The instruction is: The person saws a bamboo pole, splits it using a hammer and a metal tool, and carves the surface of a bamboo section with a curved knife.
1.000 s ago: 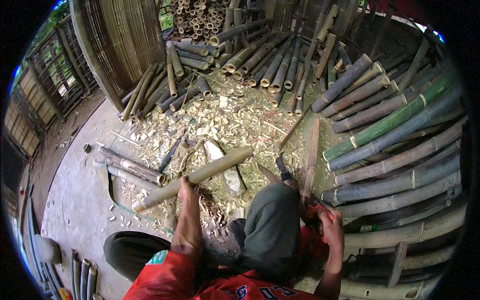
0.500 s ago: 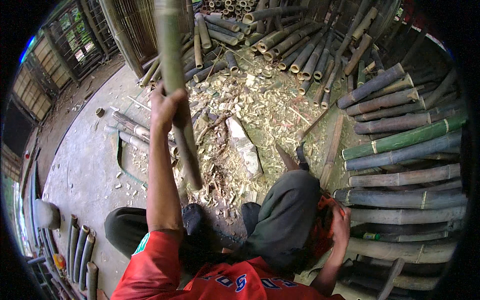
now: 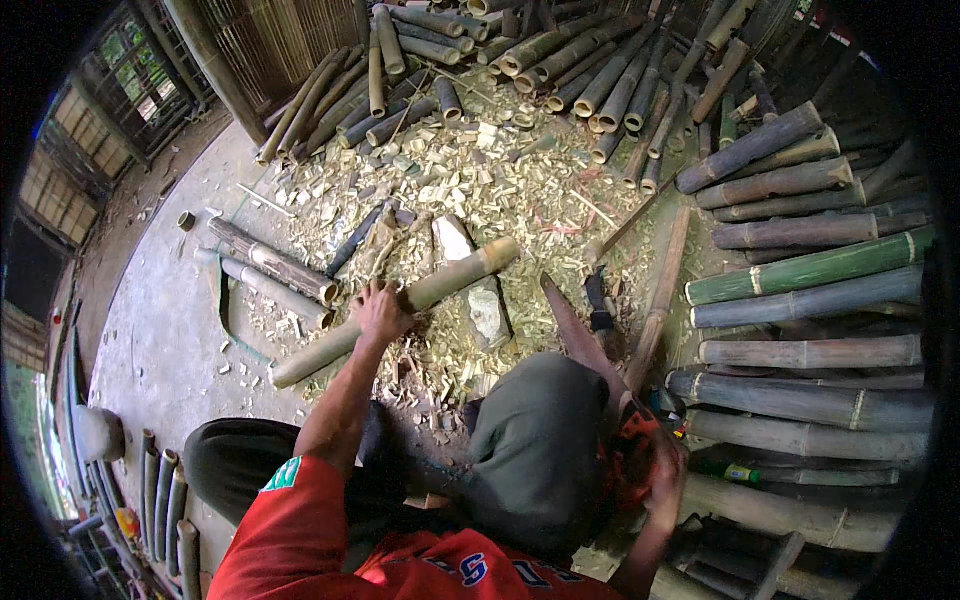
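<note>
A length of bamboo (image 3: 450,283) lies slantwise in front of me, its far end to the right. My left hand (image 3: 380,315) is closed around it near its middle. The pole crosses over a pale, whitish block (image 3: 488,312) on the floor. At the right, beside my bent knee, my right hand (image 3: 666,472) is curled at the orange-and-black handle (image 3: 632,450) of what looks like a handsaw. Its brownish tapering blade (image 3: 578,338) points forward past the knee. The fingers of this hand are partly hidden and slightly blurred.
Wood chips (image 3: 470,180) cover the floor ahead. Bamboo lengths (image 3: 810,350) are stacked along the right, and another pile (image 3: 600,90) lies at the back. Two poles (image 3: 270,262) rest left of the chips. A dark-handled tool (image 3: 598,298) lies beyond the blade.
My left hand has brought the bamboo down from a raised, nearly upright position to a slanting one across the pale block. More of the saw blade shows beside my knee.
</note>
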Motion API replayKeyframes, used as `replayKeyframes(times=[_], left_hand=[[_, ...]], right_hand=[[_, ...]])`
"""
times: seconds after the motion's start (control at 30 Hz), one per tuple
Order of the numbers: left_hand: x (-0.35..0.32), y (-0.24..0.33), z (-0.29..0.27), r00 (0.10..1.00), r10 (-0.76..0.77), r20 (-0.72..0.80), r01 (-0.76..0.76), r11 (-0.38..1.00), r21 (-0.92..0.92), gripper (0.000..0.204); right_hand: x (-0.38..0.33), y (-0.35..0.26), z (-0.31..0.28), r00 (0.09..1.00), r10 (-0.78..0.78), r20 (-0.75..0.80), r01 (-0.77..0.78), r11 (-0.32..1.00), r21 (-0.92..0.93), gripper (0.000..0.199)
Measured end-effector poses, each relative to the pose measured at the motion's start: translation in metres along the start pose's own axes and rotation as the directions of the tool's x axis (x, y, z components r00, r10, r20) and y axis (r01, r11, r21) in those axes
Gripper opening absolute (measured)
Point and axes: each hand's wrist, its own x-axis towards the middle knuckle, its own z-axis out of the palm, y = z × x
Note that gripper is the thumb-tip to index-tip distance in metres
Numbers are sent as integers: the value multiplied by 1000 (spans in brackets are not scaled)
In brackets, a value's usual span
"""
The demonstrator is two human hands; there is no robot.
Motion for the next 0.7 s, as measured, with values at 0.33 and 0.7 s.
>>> replayKeyframes(times=[0.33,0.7], left_hand=[[80,144,33,926,290,-243,-310,950,-46,79],[112,100,48,892,402,-206,-449,742,-498,73]], right_hand=[[24,-22,5,997,-75,-31,76,996,47,52],[48,-29,53,994,101,-40,-96,988,118,56]])
